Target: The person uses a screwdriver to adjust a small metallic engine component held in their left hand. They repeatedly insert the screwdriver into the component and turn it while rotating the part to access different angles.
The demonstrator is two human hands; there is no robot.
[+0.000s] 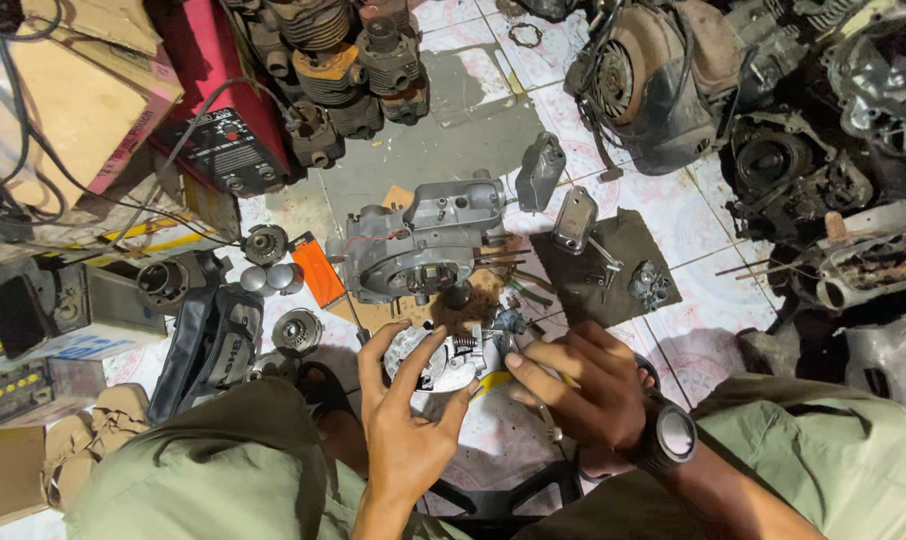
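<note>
the left hand is curled around a round silver metal engine part with small springs, with its thumb and fingers wrapped over the rim. the right hand is closed on the other side of that same part, fingers bent and pinching at its edge, with something yellow showing just under them. a black round wristwatch sits on the right wrist. the part is held low over the white tiled floor, between the knees of the person's green trousers.

just past the hands a big grey metal engine case lies on a flat piece of brown cardboard. beside it on the right is a dark square mat with small metal bits and a little grey cover on it. an orange flat piece lies to the left of the case, near two shiny round caps and a black bag.

further off, a red box machine with knobs stands by a pile of old engine cylinders. more dark engines are heaped along the top right.
</note>
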